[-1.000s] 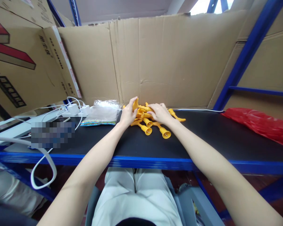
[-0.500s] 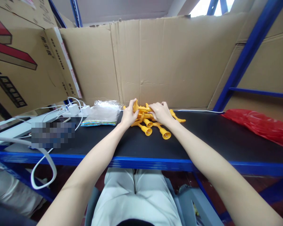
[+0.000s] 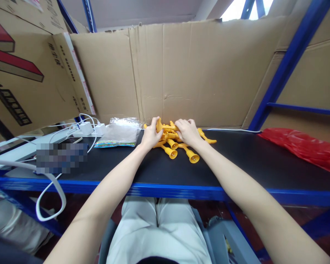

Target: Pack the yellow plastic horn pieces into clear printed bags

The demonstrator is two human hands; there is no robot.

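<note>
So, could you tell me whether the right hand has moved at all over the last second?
Barely: the right hand has crept slightly toward the cardboard wall, its fingers staying on the pile of yellow plastic parts.

Blurred patch [image 3: 61, 157] on the table's left side hides whatever's under it. Left hand [image 3: 150, 135] & right hand [image 3: 187, 132] cover the middle of the yellow toy pile [image 3: 181, 145]; red bag [image 3: 302, 146] is cut off at the right edge.

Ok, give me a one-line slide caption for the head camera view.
Both hands, left hand and right hand, rest on a pile of yellow plastic parts on a black shelf backed by cardboard.
</note>
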